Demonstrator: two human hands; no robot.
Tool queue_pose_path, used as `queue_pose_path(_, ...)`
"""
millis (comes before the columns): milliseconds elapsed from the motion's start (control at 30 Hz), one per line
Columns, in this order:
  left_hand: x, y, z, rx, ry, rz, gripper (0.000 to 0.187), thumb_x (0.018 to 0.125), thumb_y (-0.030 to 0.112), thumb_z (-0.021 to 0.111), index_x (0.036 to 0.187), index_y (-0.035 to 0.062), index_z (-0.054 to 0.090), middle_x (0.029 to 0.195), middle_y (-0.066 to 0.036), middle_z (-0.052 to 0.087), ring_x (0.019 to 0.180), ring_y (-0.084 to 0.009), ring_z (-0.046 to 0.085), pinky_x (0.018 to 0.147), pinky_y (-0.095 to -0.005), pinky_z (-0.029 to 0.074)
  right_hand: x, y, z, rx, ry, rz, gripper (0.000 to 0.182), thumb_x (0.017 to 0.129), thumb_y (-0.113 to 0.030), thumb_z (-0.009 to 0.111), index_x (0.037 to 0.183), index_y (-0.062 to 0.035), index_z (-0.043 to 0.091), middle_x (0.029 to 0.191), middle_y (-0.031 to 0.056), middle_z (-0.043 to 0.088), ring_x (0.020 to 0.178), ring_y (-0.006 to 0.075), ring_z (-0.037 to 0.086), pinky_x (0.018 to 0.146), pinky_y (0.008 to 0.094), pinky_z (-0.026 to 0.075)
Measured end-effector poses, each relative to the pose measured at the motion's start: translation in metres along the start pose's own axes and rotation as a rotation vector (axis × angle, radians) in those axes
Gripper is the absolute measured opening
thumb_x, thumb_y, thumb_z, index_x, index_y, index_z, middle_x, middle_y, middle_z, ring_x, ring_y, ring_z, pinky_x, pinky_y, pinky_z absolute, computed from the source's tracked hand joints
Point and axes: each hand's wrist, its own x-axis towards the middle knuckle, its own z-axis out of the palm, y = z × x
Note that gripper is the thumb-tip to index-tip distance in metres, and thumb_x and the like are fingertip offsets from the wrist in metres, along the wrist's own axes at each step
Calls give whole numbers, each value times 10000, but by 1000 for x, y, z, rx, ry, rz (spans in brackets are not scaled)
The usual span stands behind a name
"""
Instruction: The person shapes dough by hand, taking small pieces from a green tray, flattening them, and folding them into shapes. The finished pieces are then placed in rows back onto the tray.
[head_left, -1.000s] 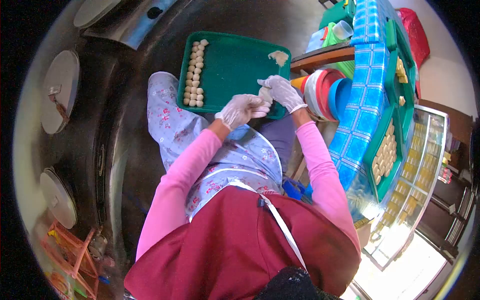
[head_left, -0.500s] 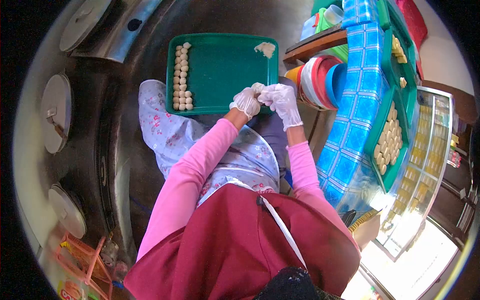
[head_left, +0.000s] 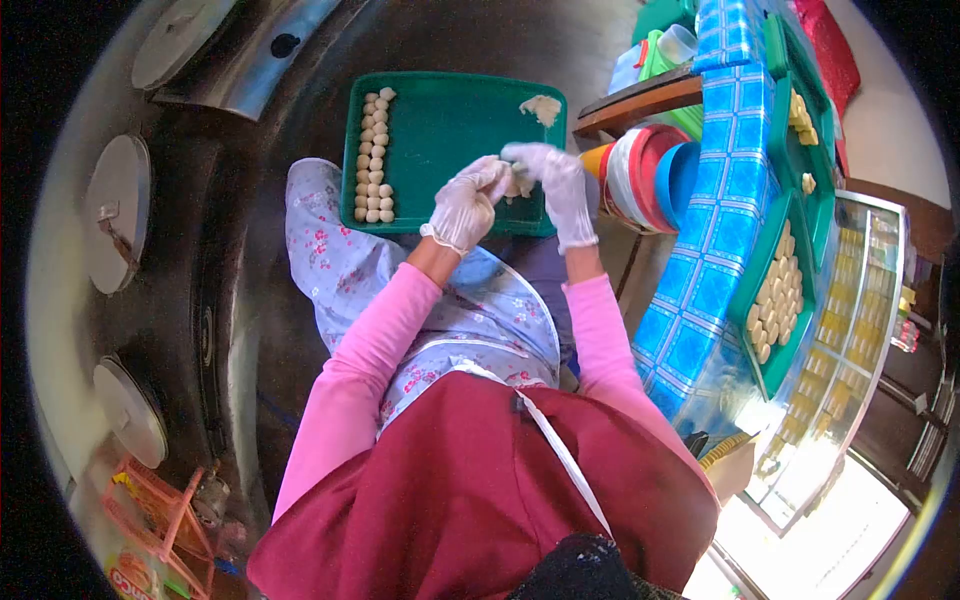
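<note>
My left hand (head_left: pixel 466 205), in a thin white glove, is closed with its fingers curled together at the near edge of the green tray (head_left: pixel 450 88). My right hand (head_left: pixel 560 190), gloved too and slightly blurred, meets it from the right, its fingers bent over the left fingertips. Between the two hands a pale piece of dough (head_left: pixel 521 186) shows, partly hidden by the fingers. Small white dough balls (head_left: pixel 378 152) stand in neat columns along the tray's left side. A flat, ragged scrap of dough (head_left: pixel 541 109) lies in its far right corner.
To the right stand stacked red and blue tubs (head_left: pixel 678 180) beside a table with a blue checked cloth (head_left: pixel 690 270). On it, a green tray (head_left: pixel 768 372) carries round pale pieces. Grey round lids (head_left: pixel 118 213) line the left, with an orange basket (head_left: pixel 165 520) at lower left.
My left hand has shifted left and back from the right one, and the hands are a little farther apart. More dough now shows between them. The whole view has shifted slightly.
</note>
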Motion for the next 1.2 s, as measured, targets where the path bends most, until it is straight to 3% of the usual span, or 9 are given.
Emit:
queue_pose_path(267,-14,34,-4,184,-88,121,303,910,-16,531,1204,-71,486,1071,-176,617,980,-262,634,906,-333,529,103,69,34,-1356,52,-220,98,749,-62,574,757,-57,671,805,143,642,793,301,637,687,411,507)
queue_pose_path(500,-14,37,-6,183,-72,236,266,876,-4,589,1136,-49,548,1065,-156,633,961,-251,644,905,-339,529,117,76,26,-1131,-126,-73,88,723,-89,601,746,-59,681,777,166,658,724,324,634,676,410,509)
queue_pose_path(533,-17,38,-1,205,-46,277,252,872,1,598,1118,-43,565,1058,-152,639,949,-247,649,897,-334,532,115,77,17,-995,-190,-370,78,735,-125,647,761,-66,691,763,120,684,690,258,647,637,360,508)
queue_pose_path(633,-1,41,-12,315,65,264,242,869,42,624,1103,-11,591,1015,-120,667,897,-214,664,837,-306,539,73,17,26,399,-143,473,90,771,-122,680,823,-52,702,837,76,701,695,164,636,607,283,488)
queue_pose_path(733,6,43,-17,409,126,213,207,868,73,641,1068,19,629,980,-82,690,853,-171,668,765,-285,529,28,4,48,859,-86,474,162,768,-25,703,926,8,696,935,88,694,699,103,609,608,209,462)
queue_pose_path(1000,6,44,-21,478,-66,161,245,868,37,627,1102,-36,621,1022,-115,682,875,-189,664,782,-300,537,-9,3,70,-422,115,-245,124,784,-112,646,877,-67,715,787,107,666,767,267,628,756,383,461)
queue_pose_path(1100,4,40,-22,470,-67,128,250,870,41,631,1106,-42,615,1023,-120,681,882,-192,663,780,-293,540,-9,4,60,-471,46,-367,128,802,-95,665,885,-15,720,820,61,691,719,146,627,659,289,479)
queue_pose_path(1167,6,39,-25,452,-73,119,260,872,46,634,1114,-46,607,1021,-123,680,884,-195,663,783,-288,541,1,8,45,30,-179,-178,151,795,-123,676,881,-6,718,804,45,683,703,137,621,651,284,477)
queue_pose_path(1200,6,38,-25,445,-86,125,266,873,46,634,1119,-49,601,1019,-123,679,884,-197,663,788,-286,542,1,-25,33,229,-86,262,146,775,-123,694,865,-11,722,774,34,677,682,129,613,624,286,474)
